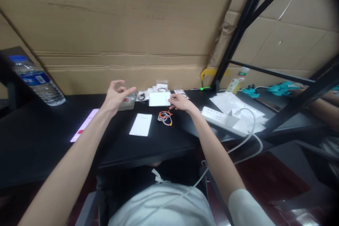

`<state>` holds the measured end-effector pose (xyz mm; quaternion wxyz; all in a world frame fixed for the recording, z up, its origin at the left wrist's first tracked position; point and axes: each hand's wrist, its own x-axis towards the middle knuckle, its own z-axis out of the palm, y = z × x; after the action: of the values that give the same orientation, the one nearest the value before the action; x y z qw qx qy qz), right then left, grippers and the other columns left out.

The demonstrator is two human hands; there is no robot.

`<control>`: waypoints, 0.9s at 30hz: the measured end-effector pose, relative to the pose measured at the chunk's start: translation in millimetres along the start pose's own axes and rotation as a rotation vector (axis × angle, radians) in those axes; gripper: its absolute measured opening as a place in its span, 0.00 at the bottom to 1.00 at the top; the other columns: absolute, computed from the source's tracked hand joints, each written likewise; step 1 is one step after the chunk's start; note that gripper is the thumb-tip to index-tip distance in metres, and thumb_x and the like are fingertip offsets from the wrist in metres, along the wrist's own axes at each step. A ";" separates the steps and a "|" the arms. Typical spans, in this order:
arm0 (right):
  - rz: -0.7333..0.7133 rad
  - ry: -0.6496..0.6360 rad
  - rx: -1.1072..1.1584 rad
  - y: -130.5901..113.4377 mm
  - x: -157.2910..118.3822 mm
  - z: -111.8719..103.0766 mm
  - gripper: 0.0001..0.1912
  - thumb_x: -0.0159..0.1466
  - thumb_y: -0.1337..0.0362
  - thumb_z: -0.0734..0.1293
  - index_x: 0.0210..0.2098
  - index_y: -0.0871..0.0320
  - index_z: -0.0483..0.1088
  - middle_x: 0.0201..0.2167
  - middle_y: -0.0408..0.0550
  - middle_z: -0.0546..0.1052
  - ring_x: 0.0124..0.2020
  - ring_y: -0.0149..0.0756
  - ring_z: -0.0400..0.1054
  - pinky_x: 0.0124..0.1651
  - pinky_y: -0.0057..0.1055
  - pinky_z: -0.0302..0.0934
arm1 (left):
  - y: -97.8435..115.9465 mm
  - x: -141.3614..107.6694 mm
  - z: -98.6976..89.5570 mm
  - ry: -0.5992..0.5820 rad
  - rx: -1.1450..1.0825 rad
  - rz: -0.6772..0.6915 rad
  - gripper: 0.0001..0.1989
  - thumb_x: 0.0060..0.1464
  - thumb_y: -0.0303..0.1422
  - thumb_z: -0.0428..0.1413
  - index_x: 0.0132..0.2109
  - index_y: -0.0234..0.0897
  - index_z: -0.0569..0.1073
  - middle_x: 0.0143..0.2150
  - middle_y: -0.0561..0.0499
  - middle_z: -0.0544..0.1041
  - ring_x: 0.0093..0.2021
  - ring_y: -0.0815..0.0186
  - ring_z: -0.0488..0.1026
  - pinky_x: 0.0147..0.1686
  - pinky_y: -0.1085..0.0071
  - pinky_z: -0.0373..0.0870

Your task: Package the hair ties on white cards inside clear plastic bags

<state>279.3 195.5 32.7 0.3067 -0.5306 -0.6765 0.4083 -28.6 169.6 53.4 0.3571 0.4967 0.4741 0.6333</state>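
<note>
My right hand [180, 102] pinches the right edge of a white card [159, 99] at the back of the black table. My left hand [116, 95] is raised to the left of it, thumb stretched out and fingers loosely bent apart, with nothing visible in its grasp. Just beside and behind that hand is a clear plastic bag [128, 104]. A second white card [141, 124] lies flat between my forearms. To its right rests a small tangle of orange and white cord bracelets [165, 117]. Behind the held card are several small packets [162, 87] with dark cords.
On the left stand a water bottle [39, 81] and a lit phone-like screen [85, 125]. A white power strip [222, 120] with a trailing cable, white plastic bags [235, 104] and a drink bottle [237, 80] are right. Another person's arm [320, 104] shows beyond the black frame [235, 39].
</note>
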 end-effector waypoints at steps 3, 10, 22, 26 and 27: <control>-0.105 0.001 -0.041 0.9 1.6 4.1 0.05 0.74 0.67 0.65 0.41 0.59 0.71 0.36 0.52 0.82 0.33 0.34 0.80 0.27 0.22 0.61 | -1.3 -0.3 -0.2 -0.020 -0.049 0.030 0.34 0.39 0.33 0.79 0.48 0.44 0.68 0.41 0.53 0.77 0.47 0.57 0.83 0.35 0.67 0.81; -0.223 0.112 -0.200 0.2 5.0 9.1 0.13 0.74 0.67 0.61 0.46 0.60 0.78 0.33 0.49 0.81 0.32 0.35 0.74 0.39 0.30 0.65 | 8.1 -1.0 4.5 -0.120 -0.255 0.092 0.24 0.48 0.49 0.72 0.42 0.40 0.72 0.50 0.45 0.80 0.60 0.50 0.78 0.55 0.51 0.81; -0.465 -0.136 -0.316 -10.8 -4.6 55.2 0.16 0.76 0.62 0.62 0.52 0.54 0.82 0.47 0.48 0.85 0.44 0.39 0.79 0.48 0.32 0.67 | -20.0 16.1 -8.2 0.237 -0.052 0.074 0.17 0.38 0.32 0.72 0.34 0.40 0.73 0.36 0.51 0.77 0.40 0.58 0.80 0.45 0.56 0.82; -0.535 -0.107 -0.445 -16.7 -8.4 74.4 0.17 0.77 0.58 0.62 0.53 0.51 0.82 0.50 0.49 0.84 0.50 0.44 0.78 0.52 0.36 0.66 | -30.4 20.4 -18.9 0.317 0.258 -0.006 0.11 0.40 0.30 0.68 0.34 0.41 0.75 0.36 0.48 0.80 0.42 0.53 0.81 0.49 0.49 0.81; -0.547 -0.090 -0.489 -17.1 -9.2 76.1 0.16 0.77 0.58 0.63 0.53 0.51 0.82 0.50 0.51 0.83 0.50 0.45 0.78 0.53 0.37 0.66 | -31.6 21.0 -21.5 0.317 0.383 -0.011 0.11 0.41 0.29 0.68 0.34 0.41 0.77 0.36 0.48 0.81 0.43 0.51 0.81 0.52 0.47 0.80</control>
<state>209.0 167.5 11.5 0.2388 -0.3692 -0.8837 0.1604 -55.2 193.1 28.2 0.1812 0.4471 0.6383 0.5998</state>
